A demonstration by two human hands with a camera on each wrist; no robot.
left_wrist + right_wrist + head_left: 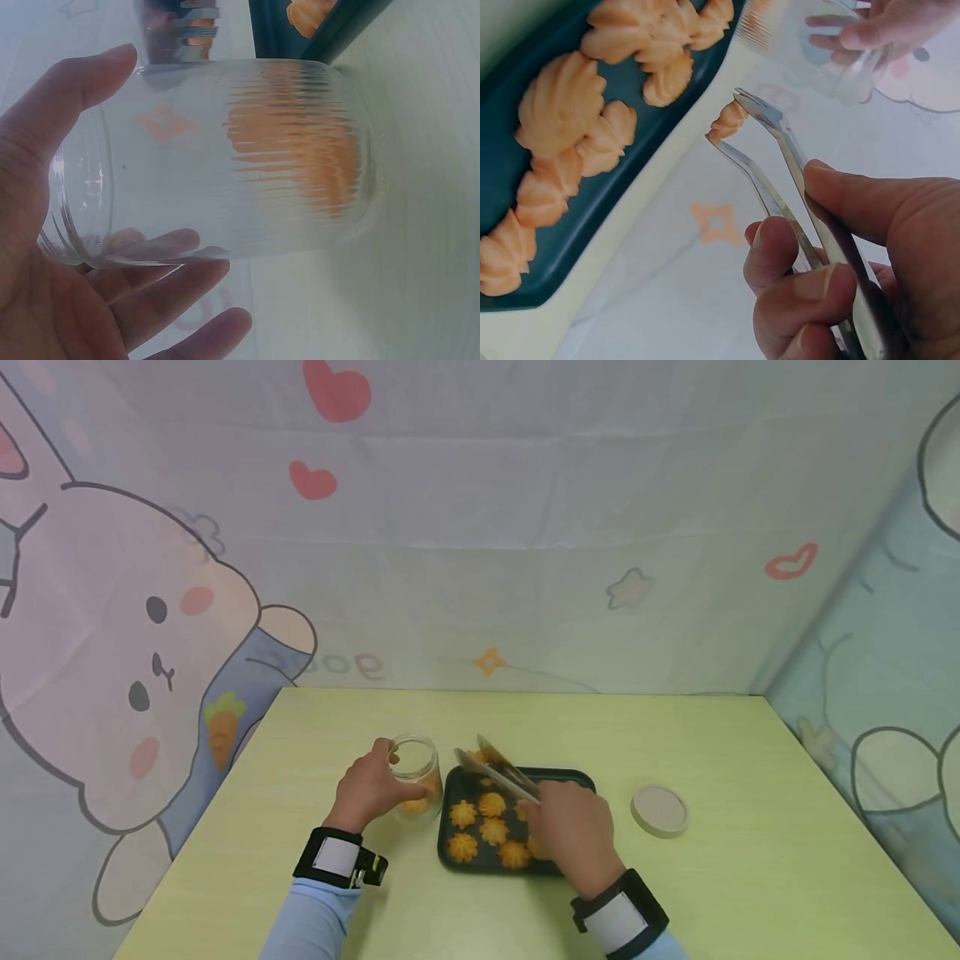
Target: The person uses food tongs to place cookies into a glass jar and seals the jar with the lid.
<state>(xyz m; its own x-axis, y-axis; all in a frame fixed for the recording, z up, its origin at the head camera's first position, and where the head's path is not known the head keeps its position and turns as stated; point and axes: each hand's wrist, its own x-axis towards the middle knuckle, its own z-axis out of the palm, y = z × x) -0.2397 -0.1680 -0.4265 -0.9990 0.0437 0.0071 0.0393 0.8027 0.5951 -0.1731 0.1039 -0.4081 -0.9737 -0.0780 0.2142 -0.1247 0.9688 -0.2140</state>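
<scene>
My left hand (371, 789) holds a clear glass jar (429, 777) near its open mouth, with thumb and fingers on opposite sides. Piped orange-yellow cookies lie in the bottom of the jar, blurred through the ribbed glass in the left wrist view. In my right hand (573, 827) is a pair of metal tongs (787, 157), whose tips pinch one small cookie (729, 120) above the far part of the dark baking tray (480, 864). The tongs and hand hide part of the tray. Several cookies (492, 804) sit on it.
To the right of the tray a round pale lid (660, 811) lies flat on the light yellow-green table (750, 877). Behind the table hangs a printed cloth (487, 510) with hearts and a cartoon rabbit. The jar stands close beside the tray's left edge.
</scene>
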